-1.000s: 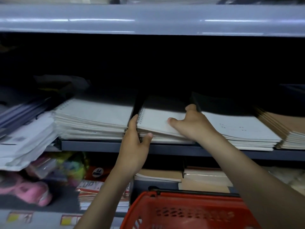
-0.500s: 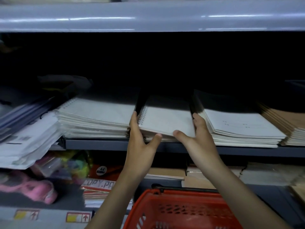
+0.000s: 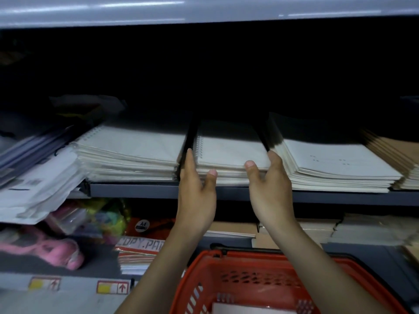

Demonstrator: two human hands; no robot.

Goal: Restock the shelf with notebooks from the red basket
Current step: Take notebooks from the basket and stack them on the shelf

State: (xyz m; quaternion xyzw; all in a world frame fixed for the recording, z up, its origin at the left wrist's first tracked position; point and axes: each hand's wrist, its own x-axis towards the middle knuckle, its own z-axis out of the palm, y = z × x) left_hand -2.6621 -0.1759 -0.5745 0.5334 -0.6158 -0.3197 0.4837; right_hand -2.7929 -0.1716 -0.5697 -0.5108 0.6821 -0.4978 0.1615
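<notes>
- Nearest, a red perforated plastic basket point(image 3: 249, 279) is sitting below the arms, and a pale flat notebook point(image 3: 249, 310) is lying in its bottom, only partly in view.
- Just beyond it, the left hand point(image 3: 196, 196) and the right hand point(image 3: 271, 196) are reaching up to the middle stack of white spiral-bound notebooks point(image 3: 229, 152), one hand at each side.
- Both hands are lying open. Straight fingers point(image 3: 189, 160) are pressing flat against the stack's sides, the thumbs are touching its front edge, and nothing is being pinched or lifted.
- That stack is resting on the dark grey metal shelf point(image 3: 136, 191) between two black upright dividers point(image 3: 190, 137), so the step looks like squaring it up.
- Judging by looks, each notebook is going to feel light and fairly stiff when flat, but the smooth covers are likely to slide over one another. Taking hold along the long edges, with support underneath, seems safest, and the wire coils may snag a neighbour.
- Farther out, a wider white notebook stack point(image 3: 136, 152) is lying to the left and a fanned white pile point(image 3: 335, 164) to the right, with brown kraft-covered pads point(image 3: 401, 150) past that.
- Farthest up, a pale grey upper shelf board point(image 3: 204, 12) is shading everything behind.
</notes>
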